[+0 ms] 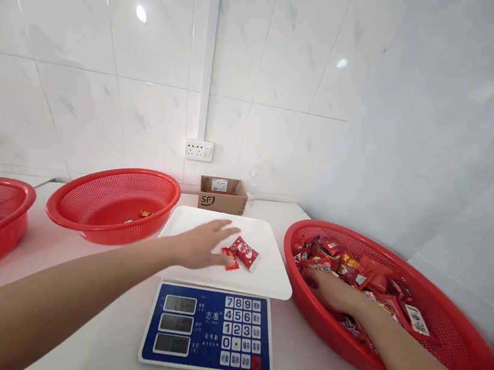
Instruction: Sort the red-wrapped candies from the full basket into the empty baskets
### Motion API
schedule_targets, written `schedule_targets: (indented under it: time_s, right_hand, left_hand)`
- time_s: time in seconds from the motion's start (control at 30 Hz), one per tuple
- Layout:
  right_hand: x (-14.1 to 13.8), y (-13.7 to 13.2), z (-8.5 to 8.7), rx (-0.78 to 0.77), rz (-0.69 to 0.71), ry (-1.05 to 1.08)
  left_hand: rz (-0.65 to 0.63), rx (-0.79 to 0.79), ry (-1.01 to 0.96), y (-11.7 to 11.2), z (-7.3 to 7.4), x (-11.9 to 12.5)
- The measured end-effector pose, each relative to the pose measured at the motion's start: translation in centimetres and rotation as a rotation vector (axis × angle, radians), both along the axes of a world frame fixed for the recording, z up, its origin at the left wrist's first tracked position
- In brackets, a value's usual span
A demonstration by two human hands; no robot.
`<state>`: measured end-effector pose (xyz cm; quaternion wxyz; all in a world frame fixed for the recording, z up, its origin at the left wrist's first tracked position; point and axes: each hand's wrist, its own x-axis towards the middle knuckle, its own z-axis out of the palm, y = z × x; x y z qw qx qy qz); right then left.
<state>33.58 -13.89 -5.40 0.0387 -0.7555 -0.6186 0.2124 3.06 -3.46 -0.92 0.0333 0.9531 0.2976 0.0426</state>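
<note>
A digital scale (210,329) with a blue keypad panel carries a white weighing tray (262,275). On the tray lie a small red packet (230,259) and a larger red-and-white packet (246,251). My left hand (203,243) hovers over the tray, fingers stretched out, fingertips beside the small packet. My right hand (328,290) reaches into the red basket (443,350) on the right, which is full of red snack packets (354,269); its fingertips are buried among them, so what they hold is hidden.
A red mesh basket (88,218) at centre left holds a few packets (143,214). Another red basket (0,225) sits at the far left with a packet inside. A small cardboard box (222,195) stands against the tiled wall, below a wall socket (199,150).
</note>
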Motion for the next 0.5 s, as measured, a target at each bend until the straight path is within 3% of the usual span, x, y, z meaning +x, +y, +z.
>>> schedule_targets:
  time_s: [0.07, 0.17, 0.33, 0.5]
  right_hand:
    - [0.0, -0.1, 0.0, 0.004, 0.005, 0.021]
    - [0.0, -0.1, -0.1, 0.035, 0.03, 0.044]
    - [0.2, 0.0, -0.2, 0.035, 0.037, 0.059]
    - [0.1, -0.2, 0.1, 0.031, 0.028, 0.07]
  left_hand:
    - [-0.087, -0.03, 0.013, -1.1, -1.0, 2.2]
    - [-0.12, -0.012, 0.005, -1.6, -2.0, 4.4]
    - [-0.053, 0.075, -0.011, -0.9, -2.5, 6.4]
    - [0.037, 0.065, 0.001, -0.3, -2.5, 6.9]
